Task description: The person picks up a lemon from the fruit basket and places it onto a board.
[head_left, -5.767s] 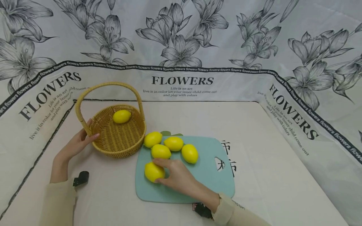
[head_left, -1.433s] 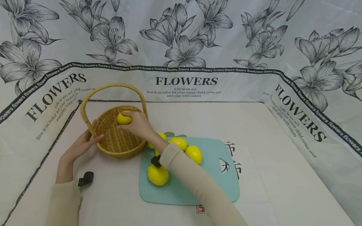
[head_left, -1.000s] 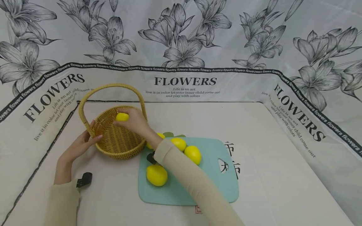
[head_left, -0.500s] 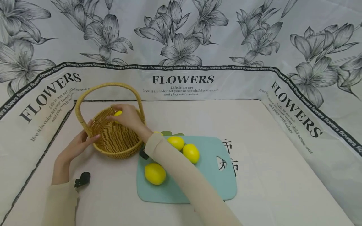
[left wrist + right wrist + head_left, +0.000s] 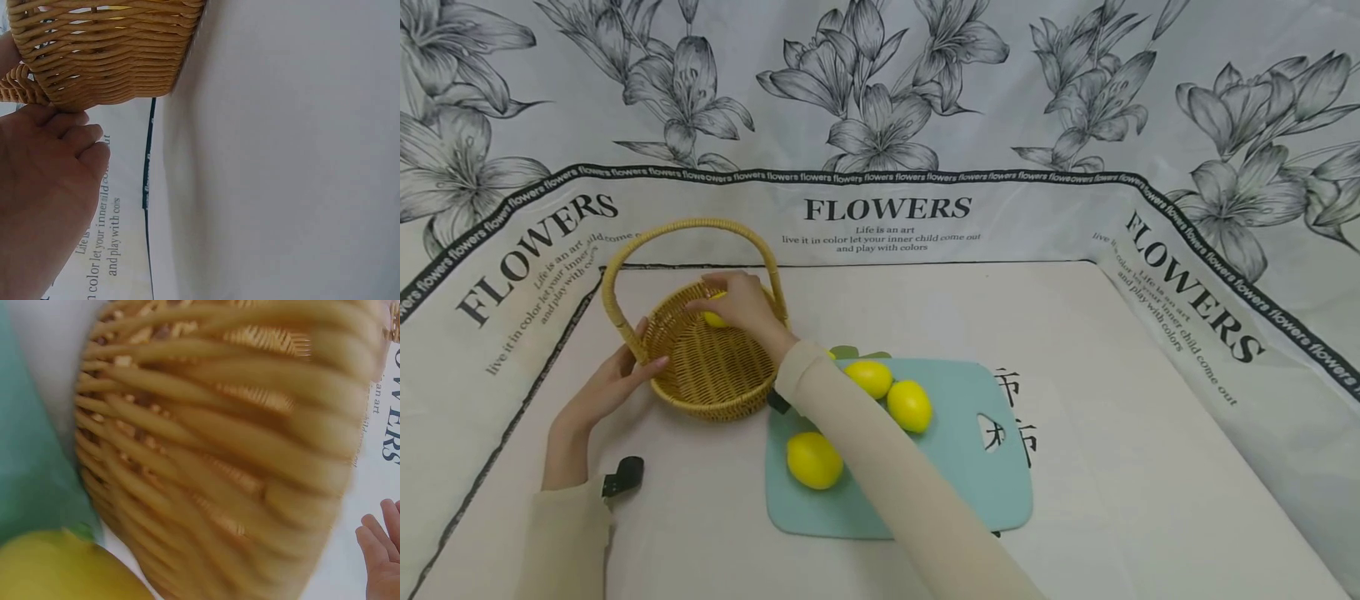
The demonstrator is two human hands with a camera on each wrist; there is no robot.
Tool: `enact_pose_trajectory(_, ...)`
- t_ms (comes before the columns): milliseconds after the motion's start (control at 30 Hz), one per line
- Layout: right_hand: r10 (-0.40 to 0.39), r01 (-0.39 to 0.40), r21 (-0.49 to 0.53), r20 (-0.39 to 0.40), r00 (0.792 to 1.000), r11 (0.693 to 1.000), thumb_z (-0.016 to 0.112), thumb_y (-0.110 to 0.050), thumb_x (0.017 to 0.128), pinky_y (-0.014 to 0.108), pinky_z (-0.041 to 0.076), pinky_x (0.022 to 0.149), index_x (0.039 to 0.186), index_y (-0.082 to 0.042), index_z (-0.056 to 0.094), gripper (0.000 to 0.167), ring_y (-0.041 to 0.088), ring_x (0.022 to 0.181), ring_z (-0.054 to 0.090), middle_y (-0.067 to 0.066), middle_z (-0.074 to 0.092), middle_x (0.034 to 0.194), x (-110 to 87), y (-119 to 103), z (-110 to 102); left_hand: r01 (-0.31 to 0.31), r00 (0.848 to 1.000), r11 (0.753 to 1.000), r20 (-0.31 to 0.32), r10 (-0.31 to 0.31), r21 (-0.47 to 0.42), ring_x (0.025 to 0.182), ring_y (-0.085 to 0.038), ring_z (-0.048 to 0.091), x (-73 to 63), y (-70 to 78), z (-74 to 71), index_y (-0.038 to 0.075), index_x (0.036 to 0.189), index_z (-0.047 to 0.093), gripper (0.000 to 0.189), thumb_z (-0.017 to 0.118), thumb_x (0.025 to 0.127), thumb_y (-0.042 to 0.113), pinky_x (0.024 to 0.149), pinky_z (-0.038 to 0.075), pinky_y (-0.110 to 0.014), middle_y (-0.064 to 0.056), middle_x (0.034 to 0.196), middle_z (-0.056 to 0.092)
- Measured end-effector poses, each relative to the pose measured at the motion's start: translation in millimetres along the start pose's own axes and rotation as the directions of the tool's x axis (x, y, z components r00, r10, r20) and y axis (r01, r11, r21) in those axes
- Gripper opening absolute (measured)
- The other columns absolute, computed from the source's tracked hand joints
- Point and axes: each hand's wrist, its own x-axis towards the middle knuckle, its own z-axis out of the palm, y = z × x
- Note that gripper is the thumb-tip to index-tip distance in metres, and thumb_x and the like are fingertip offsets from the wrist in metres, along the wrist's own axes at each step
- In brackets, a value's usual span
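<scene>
My left hand (image 5: pixel 612 385) grips the left side of the wicker basket (image 5: pixel 718 407), near the foot of its arched handle; in the left wrist view its fingers bend in beneath the woven wall. My right hand (image 5: pixel 741 302) reaches in over the basket's right side and holds a yellow lemon (image 5: pixel 715 319) at the back, thumb across its near side. Much of that lemon is hidden behind the hand. On the light blue cutting board (image 5: pixel 940 483) beside the basket lie more lemons: one at the front left (image 5: pixel 815 460) and two farther back (image 5: pixel 910 407).
The right sleeve (image 5: pixel 857 442) crosses the board and hides other lemons at its left edge. A green leaf shape (image 5: pixel 844 352) shows behind the board. Cloth with printed flowers (image 5: pixel 880 125) rises at the back and sides of the white tabletop (image 5: pixel 1112 467).
My right hand has moved from a lemon on the board to the one inside the basket and now covers most of it. My left hand stays on the basket.
</scene>
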Motion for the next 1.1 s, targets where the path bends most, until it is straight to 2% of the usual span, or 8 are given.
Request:
enact_pose_trajectory(167,0.021,-0.021,0.015,0.016,1.000,1.000,0.072,-0.034,0.087,0.016,0.042,0.097,0.136,-0.013,0.057,0.056,0.009,0.122,0.053,-0.004,0.059,0.133,8.7,-2,0,0.006,1.000,1.000,-0.005,-0.006,-0.006,0.141,-0.049,-0.006,0.4,0.2,-0.2,0.020,0.154,-0.009,0.082,0.051,0.100,0.035,0.104,0.004,-0.074,-0.021,0.158,-0.007)
enact_pose_trajectory(433,0.094,-0.091,-0.069,0.052,0.994,0.993,0.073,-0.037,0.086,0.016,0.042,0.095,0.133,-0.014,0.060,0.054,0.008,0.120,0.053,-0.005,0.060,0.131,15.3,-2,0,0.000,1.000,1.000,-0.001,0.000,-0.018,0.141,-0.048,-0.007,2.1,-0.6,0.0,0.019,0.154,-0.009,0.081,0.051,0.100,0.032,0.104,0.003,-0.074,-0.022,0.158,-0.008)
enact_pose_trajectory(800,0.159,-0.155,-0.057,0.072,0.985,0.986,0.074,-0.032,0.086,0.018,0.045,0.093,0.132,-0.013,0.061,0.051,0.010,0.119,0.054,-0.005,0.061,0.129,26.5,0,-1,0.020,1.000,1.000,-0.003,-0.020,-0.018,0.141,-0.047,-0.007,1.5,-2.8,0.9,0.021,0.154,-0.009,0.082,0.051,0.100,0.036,0.104,0.003,-0.073,-0.020,0.158,-0.008)
enact_pose_trajectory(967,0.145,-0.137,-0.089,0.087,0.986,0.987,0.074,-0.032,0.086,0.017,0.044,0.093,0.130,-0.013,0.063,0.050,0.011,0.120,0.054,-0.004,0.061,0.129,29.3,-4,-5,0.020,1.000,1.000,-0.003,-0.020,-0.019,0.141,-0.048,-0.007,0.7,-1.2,0.4,0.021,0.154,-0.009,0.081,0.051,0.100,0.035,0.104,0.002,-0.073,-0.021,0.158,-0.008)
enact_pose_trajectory(1100,0.163,-0.157,-0.063,0.086,0.983,0.985,0.075,-0.032,0.085,0.017,0.044,0.092,0.128,-0.014,0.064,0.048,0.011,0.119,0.054,-0.004,0.061,0.128,29.2,-6,-8,0.012,1.000,1.000,-0.003,-0.013,-0.027,0.141,-0.047,-0.008,1.4,-1.0,1.3,0.019,0.154,-0.009,0.082,0.051,0.101,0.034,0.105,0.001,-0.072,-0.021,0.158,-0.008)
